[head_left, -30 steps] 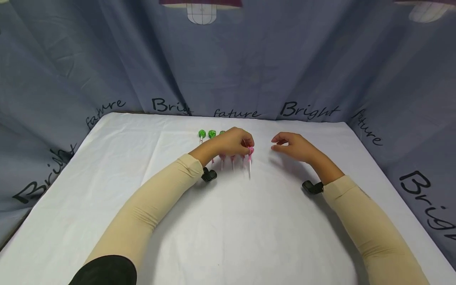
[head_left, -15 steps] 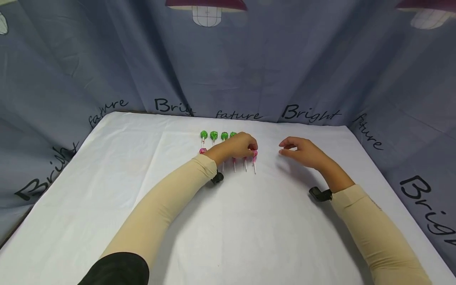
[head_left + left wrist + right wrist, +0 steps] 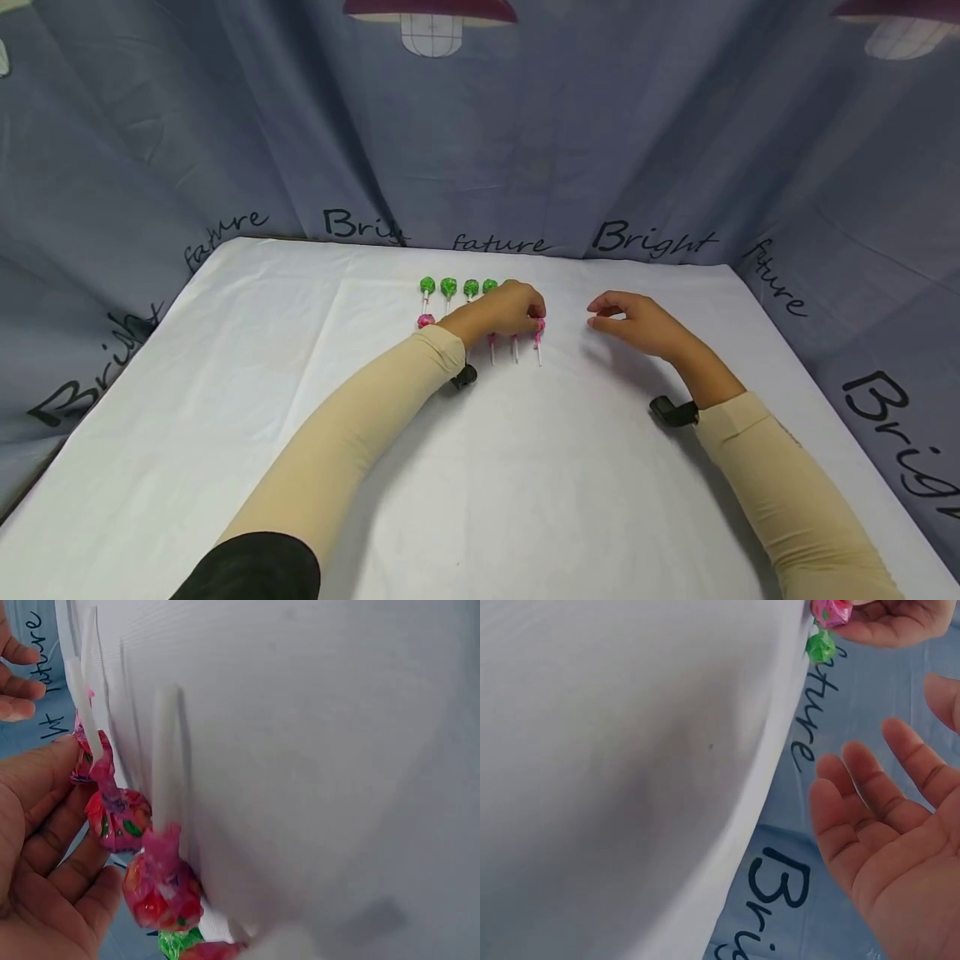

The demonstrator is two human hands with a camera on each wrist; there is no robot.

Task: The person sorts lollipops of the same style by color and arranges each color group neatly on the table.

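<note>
My left hand [image 3: 512, 310] pinches the pink-wrapped lollipop [image 3: 540, 327] at the right end of a row, its white stick pointing toward me. In the left wrist view the thumb and a finger meet at this lollipop's wrapped head [image 3: 84, 761]. Closer pink lollipops [image 3: 163, 889] lie beside the other fingers. Behind the pink row runs a row of green lollipops [image 3: 448, 287], partly hidden by the left hand and forearm. To the right, my right hand [image 3: 633, 321] hovers above the cloth with relaxed fingers, holding nothing; its palm [image 3: 907, 877] shows in the right wrist view.
A white cloth [image 3: 480, 483] covers the table. Behind its far edge hangs a blue-grey curtain [image 3: 570, 150] with printed lettering and lamps. Each wrist wears a black camera, such as the right one [image 3: 672, 412].
My left hand has shifted slightly right and toward me with the pink lollipop, uncovering more green lollipops. The right hand has drawn a little to the right. Both barely move in the last half second.
</note>
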